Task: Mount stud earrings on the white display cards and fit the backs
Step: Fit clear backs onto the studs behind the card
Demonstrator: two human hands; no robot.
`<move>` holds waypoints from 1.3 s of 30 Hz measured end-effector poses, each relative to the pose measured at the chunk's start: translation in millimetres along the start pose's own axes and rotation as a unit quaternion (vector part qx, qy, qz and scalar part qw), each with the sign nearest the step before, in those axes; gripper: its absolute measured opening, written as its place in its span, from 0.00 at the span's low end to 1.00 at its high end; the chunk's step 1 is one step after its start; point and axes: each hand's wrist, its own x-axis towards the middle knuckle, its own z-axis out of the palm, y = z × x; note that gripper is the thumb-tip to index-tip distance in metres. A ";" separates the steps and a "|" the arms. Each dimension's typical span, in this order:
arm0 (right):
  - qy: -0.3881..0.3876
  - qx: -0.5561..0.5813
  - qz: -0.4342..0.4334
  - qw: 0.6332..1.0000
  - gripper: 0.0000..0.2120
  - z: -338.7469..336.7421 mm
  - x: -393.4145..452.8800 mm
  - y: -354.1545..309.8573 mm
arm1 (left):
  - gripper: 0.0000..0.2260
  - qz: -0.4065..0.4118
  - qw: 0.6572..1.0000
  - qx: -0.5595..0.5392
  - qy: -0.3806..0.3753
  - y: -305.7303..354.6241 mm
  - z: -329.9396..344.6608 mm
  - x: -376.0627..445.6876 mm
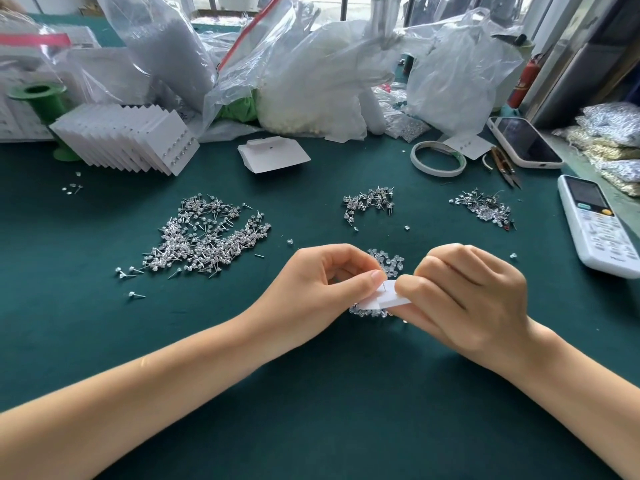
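A small white display card (pixel 375 299) is held flat just above the green table, back side up, with an earring post sticking up from it. My left hand (pixel 322 289) pinches the card's left edge by thumb and forefinger. My right hand (pixel 464 296) grips its right side, fingers curled at the post. Whether a back is between the fingertips is hidden. Clear earring backs (pixel 388 261) lie in a heap right behind the card. A large pile of stud earrings (pixel 204 237) is spread to the left.
Two smaller stud piles (pixel 370 202) (pixel 485 207) lie further back. A fanned stack of filled cards (pixel 128 140) and blank cards (pixel 273 154) sit at the back, before plastic bags (pixel 311 81). A tape roll (pixel 438 158), scissors (pixel 502 168), phone (pixel 524 142) and remote (pixel 599 226) are on the right.
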 end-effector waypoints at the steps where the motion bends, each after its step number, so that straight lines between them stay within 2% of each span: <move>1: 0.000 -0.001 0.000 1.000 0.10 -0.2 -0.2 0.3 | 0.05 0.001 1.000 -0.002 0.000 0.0 0.2 0.0; 11: -0.003 -0.010 -0.008 1.000 0.12 0.1 -1.7 0.3 | 0.05 0.013 1.000 0.005 -0.008 -4.0 1.4 0.1; 16: -0.010 -0.022 -0.007 1.000 0.09 0.2 -1.3 0.1 | 0.04 0.017 1.000 0.015 -0.015 -6.8 -0.3 1.4; 26: 0.006 -0.014 -0.006 1.000 0.18 2.7 -3.8 1.7 | 0.04 0.015 0.999 0.020 -0.024 -6.1 -1.9 1.7; 30: 0.015 -0.011 -0.009 1.000 0.10 4.3 -3.7 1.8 | 0.05 0.016 1.000 0.012 -0.012 -5.5 -2.3 2.2; 35: 0.000 -0.016 -0.004 1.000 0.08 3.6 -2.7 1.5 | 0.03 0.015 1.000 -0.004 0.001 -7.7 -2.3 3.1; 39: -0.002 -0.003 -0.009 1.000 0.17 4.4 -3.0 1.8 | 0.04 0.009 1.000 -0.008 -0.005 -5.7 -2.9 2.5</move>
